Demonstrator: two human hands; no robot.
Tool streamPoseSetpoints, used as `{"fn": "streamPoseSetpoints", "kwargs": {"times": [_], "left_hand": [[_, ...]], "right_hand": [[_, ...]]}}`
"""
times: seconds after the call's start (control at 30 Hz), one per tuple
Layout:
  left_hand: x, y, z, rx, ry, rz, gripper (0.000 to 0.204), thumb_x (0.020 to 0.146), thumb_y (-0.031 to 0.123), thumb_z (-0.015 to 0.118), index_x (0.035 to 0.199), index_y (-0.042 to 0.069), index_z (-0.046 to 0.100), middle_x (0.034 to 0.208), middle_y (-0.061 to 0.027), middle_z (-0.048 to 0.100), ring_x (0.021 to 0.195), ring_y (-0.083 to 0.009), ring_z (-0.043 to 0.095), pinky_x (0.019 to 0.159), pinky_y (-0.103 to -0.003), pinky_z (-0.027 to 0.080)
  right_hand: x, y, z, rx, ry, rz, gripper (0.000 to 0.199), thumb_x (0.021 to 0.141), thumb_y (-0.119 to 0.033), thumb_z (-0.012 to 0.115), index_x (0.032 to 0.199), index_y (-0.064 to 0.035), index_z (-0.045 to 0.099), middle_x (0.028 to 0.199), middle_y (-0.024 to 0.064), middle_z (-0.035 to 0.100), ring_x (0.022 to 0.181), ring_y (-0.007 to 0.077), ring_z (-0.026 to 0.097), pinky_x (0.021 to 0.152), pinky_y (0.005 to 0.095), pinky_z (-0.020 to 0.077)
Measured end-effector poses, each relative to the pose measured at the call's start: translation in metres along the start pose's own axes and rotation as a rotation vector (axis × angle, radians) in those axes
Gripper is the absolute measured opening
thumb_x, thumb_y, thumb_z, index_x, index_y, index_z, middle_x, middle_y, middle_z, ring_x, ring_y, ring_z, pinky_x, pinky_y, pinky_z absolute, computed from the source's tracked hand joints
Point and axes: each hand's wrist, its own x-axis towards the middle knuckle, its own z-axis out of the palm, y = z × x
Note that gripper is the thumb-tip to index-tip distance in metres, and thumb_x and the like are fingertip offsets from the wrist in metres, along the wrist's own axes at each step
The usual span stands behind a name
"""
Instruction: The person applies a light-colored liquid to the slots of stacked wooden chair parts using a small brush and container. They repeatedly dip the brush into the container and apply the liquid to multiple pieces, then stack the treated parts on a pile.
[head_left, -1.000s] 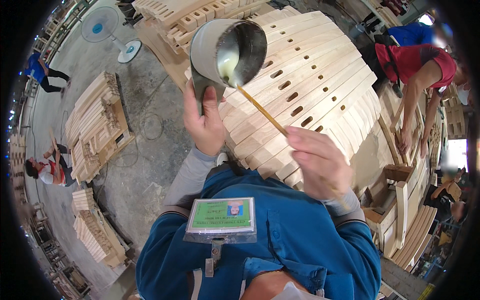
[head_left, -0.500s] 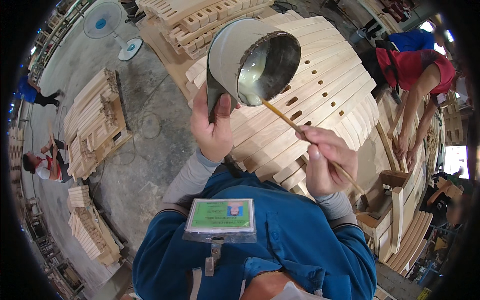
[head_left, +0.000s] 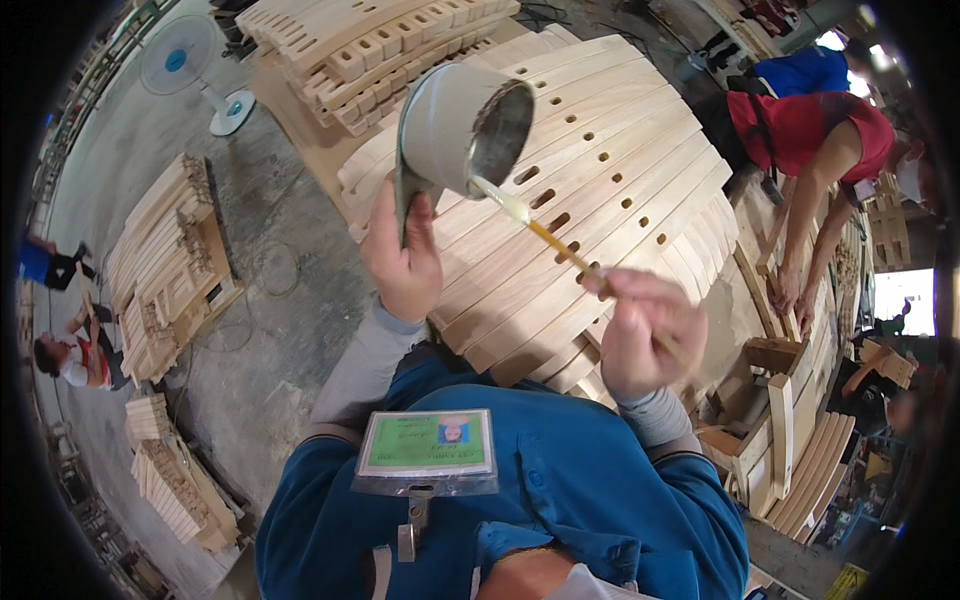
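Note:
My left hand [head_left: 402,250] is closed round the flat handle of a grey cup [head_left: 440,125], held up and tipped with its mouth to the right. Dried residue rings the rim. Between its thumb and fingers my right hand [head_left: 652,330] pinches a thin wooden stick [head_left: 560,243]. Pale, creamy glue [head_left: 508,203] coats the stick's far end, which is at the cup's lower rim. Beneath both hands lies a broad stack of pale slatted wooden panels [head_left: 610,110], with a row of oval slots running across the slats.
More slotted wooden pieces [head_left: 375,45] are piled at the far left. Slatted stacks [head_left: 165,260] stand on the floor at left, near a white fan [head_left: 228,108]. At right, a person in red [head_left: 815,140] bends over a workbench beside a wooden box [head_left: 765,410].
The stick's end has come out of the cup to its rim, now showing glue on it. The cup has shifted left and turned, so less of its inside shows.

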Motion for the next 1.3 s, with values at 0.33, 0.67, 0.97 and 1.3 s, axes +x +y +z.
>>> {"fn": "streamPoseSetpoints", "kwargs": {"times": [0.33,0.67,0.97,1.3], "left_hand": [[0.022,-0.002,-0.026,-0.531,-0.017,-0.592,0.024,0.088,0.011,0.048,0.110,0.000,0.048,0.094,-0.0057,0.056,0.072,-0.0112,0.053,0.057,-0.026,0.045],[0.025,-0.005,-0.043,-0.494,0.020,-0.627,0.024,0.088,0.012,0.047,0.109,0.000,0.048,0.093,-0.0058,0.057,0.072,-0.0115,0.053,0.058,-0.027,0.043],[0.026,-0.004,-0.044,-0.458,-0.043,-0.618,0.029,0.088,0.014,0.047,0.114,0.001,0.045,0.098,-0.0052,0.055,0.077,-0.0107,0.050,0.062,-0.026,0.041],[0.023,-0.001,-0.044,-0.483,0.012,-0.586,0.026,0.088,0.010,0.047,0.111,-0.002,0.046,0.091,-0.0073,0.057,0.069,-0.0119,0.052,0.058,-0.026,0.043]], "right_hand": [[0.130,0.122,-0.100,-0.130,-0.018,0.487,0.020,0.082,-0.014,0.059,0.078,0.0047,0.052,0.070,0.0123,0.058,0.061,0.0167,0.060,0.057,0.0259,0.0531],[0.129,0.185,-0.080,-0.542,-0.347,0.517,0.021,0.081,-0.015,0.061,0.073,0.0023,0.052,0.061,0.0066,0.058,0.056,0.0106,0.059,0.052,0.0218,0.0491],[0.135,0.179,-0.079,-0.562,-0.352,0.511,0.020,0.080,-0.016,0.060,0.074,0.0022,0.054,0.061,0.0067,0.059,0.056,0.0104,0.059,0.054,0.0225,0.0498],[0.134,0.155,-0.077,-0.349,-0.305,0.584,0.019,0.081,-0.015,0.060,0.076,0.0024,0.054,0.066,0.0077,0.059,0.059,0.0119,0.059,0.056,0.0230,0.0514]]}}
